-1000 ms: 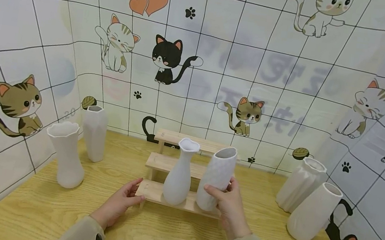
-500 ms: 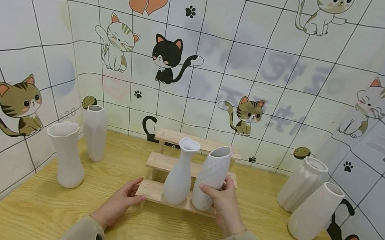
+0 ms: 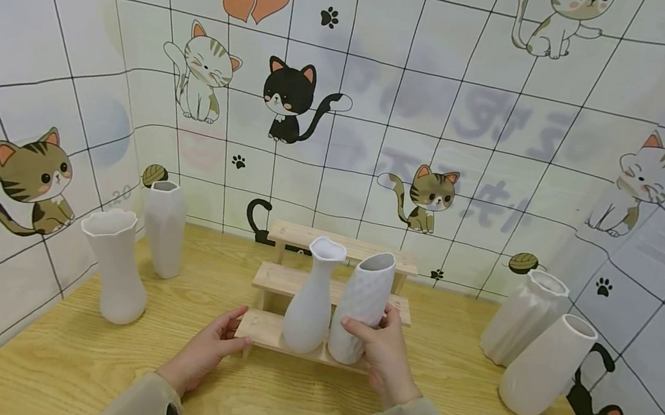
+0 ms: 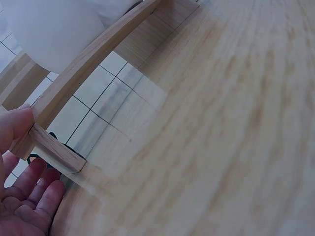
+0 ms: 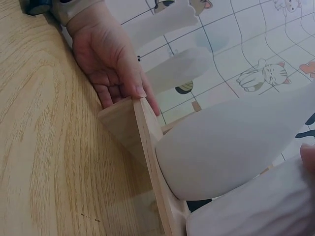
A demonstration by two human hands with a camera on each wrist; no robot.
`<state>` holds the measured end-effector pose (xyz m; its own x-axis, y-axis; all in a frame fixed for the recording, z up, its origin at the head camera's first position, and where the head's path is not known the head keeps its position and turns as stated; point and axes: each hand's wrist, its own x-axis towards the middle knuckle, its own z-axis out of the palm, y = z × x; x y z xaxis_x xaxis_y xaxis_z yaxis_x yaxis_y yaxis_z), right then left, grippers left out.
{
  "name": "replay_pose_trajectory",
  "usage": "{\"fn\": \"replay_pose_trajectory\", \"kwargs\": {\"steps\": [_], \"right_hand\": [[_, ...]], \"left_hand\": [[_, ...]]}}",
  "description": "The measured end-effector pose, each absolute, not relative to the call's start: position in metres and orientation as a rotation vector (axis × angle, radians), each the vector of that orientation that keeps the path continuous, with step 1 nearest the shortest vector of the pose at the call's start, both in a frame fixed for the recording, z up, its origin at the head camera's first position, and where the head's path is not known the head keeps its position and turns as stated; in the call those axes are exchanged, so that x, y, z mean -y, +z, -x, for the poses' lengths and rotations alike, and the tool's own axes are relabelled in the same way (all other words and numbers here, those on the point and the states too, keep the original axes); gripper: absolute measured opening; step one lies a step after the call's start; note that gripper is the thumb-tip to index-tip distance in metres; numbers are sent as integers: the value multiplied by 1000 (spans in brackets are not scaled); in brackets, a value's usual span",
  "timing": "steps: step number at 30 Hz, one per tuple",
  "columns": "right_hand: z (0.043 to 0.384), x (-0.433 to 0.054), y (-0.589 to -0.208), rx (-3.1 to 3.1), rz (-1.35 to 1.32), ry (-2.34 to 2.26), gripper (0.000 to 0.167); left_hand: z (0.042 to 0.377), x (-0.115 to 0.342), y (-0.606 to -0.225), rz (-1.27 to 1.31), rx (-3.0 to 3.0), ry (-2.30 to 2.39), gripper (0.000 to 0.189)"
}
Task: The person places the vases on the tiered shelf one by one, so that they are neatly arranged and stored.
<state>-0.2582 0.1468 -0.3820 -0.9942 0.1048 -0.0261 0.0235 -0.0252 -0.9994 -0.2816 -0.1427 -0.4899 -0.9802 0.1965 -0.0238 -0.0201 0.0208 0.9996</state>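
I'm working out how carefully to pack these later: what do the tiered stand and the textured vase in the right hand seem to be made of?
Tiered stand: most likely bare pale wood, matte, as grain lines show on its boards.
Textured vase in the right hand: probably white ceramic, fairly matte, judging by its opaque wall and raised pattern; plastic can't be ruled out.

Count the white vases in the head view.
6: wavy-rimmed vase and tall vase at left; necked vase on the stand; textured vase in the right hand; ribbed vase and smooth vase at right.
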Motion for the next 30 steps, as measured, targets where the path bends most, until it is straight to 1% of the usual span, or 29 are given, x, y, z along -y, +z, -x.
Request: {"fn": "replay_pose_trajectory", "kwargs": {"steps": [8, 22, 30], "right_hand": [[256, -145, -383, 2139, 112, 2216, 77], [257, -143, -386, 2155, 157, 2183, 83], [253, -142, -384, 2170, 143, 2150, 82]], "left_hand": [[282, 143, -491, -196, -2120, 2090, 76], [283, 143, -492, -186, -2128, 2092, 76], [283, 142, -492, -178, -2131, 2096, 76]]}}
